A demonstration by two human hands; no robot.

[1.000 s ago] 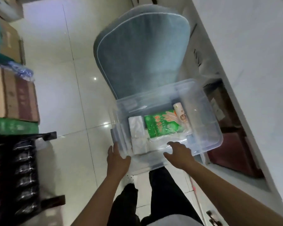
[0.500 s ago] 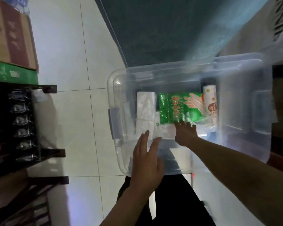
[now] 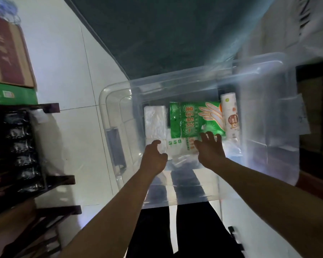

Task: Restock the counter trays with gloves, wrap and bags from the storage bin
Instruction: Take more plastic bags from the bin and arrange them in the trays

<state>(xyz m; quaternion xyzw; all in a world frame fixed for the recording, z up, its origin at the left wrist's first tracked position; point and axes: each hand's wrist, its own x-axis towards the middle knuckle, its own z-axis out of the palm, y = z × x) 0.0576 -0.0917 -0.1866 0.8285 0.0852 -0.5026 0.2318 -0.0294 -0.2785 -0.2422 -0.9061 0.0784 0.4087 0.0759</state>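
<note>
Bin (image 3: 117,146), clear plastic, open top, fills mid-frame on the dark teal chair seat (image 3: 166,38); it looms bigger than half a second ago, so the head has leaned in over it. White tile floor (image 3: 67,71) left, dark shelf rack (image 3: 22,146) and stacked cartons (image 3: 6,53) at far left. Inside the bin, largest first: green glove pack (image 3: 192,118) flat in the middle, white folded bag stack (image 3: 155,120) just left of it, a paler printed pack (image 3: 177,148) partly under the green one, wrap roll (image 3: 230,112) against its right edge. Both hands have now gone down into the bin; a second ago they sat on its near rim. Left hand (image 3: 154,159) has dropped from hovering outside the wall to inside, fingers loosely curled, gripping nothing, over the white stack's near end. Right hand (image 3: 210,148) is spread, fingertips (image 3: 211,135) at the green pack's near edge, not closed on it. Likely meaning: picking begins, gloves first. No stock lifted yet; counter trays not in view.
</note>
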